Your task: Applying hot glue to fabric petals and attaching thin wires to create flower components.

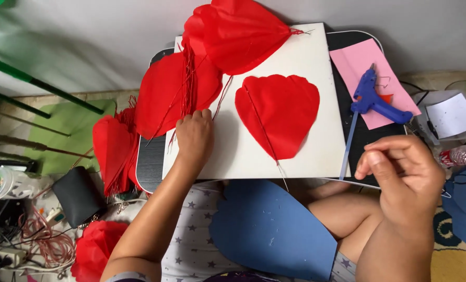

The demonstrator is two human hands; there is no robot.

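Observation:
My left hand (194, 137) rests on the left side of a white board (306, 151), its fingertips touching a bundle of thin red wires (187, 83) that lie over a red paper petal (162, 94). A single red petal with a wire stem (277, 112) lies flat in the middle of the board. A larger folded red petal (235, 31) lies at the board's far edge. My right hand (400, 175) is raised off the right edge, fingers curled together; whether it pinches anything is unclear. A blue glue gun (371, 99) lies on pink paper (366, 57) to the right.
More red petals (113, 146) hang off the left of the small black table (149, 162). A blue petal-shaped template (269, 230) lies on my lap. A black pouch (79, 196), cables (45, 243), a jar (0, 183) and green sticks (34, 83) are on the floor at left.

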